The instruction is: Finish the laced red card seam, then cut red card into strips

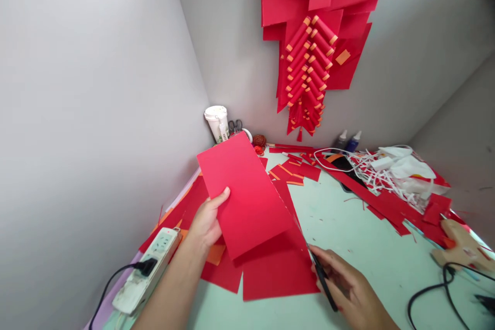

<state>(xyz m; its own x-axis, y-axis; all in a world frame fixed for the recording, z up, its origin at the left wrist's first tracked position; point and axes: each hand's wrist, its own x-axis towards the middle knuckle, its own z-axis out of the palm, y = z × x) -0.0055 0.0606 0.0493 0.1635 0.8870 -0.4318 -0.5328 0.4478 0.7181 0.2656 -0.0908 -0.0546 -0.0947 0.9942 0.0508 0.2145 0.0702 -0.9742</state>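
My left hand (207,221) pinches a red card sheet (247,196) by its left edge, thumb on top and fingers hidden underneath. The sheet is tilted and raised above other red sheets (278,273) lying on the table. Low on the right, my right hand (344,283) is closed round a slim black-handled craft knife (325,281). Its thin tip points up and left, close to the right edge of the red sheets; whether it touches them I cannot tell.
A power strip (149,268) with a black plug lies at left. At the back are a white cup (217,122), scissors (235,126) and two small bottles (352,142). Paper shreds (375,175) and a glue gun (460,247) are at right. Red paper firecrackers (309,62) hang on the wall.
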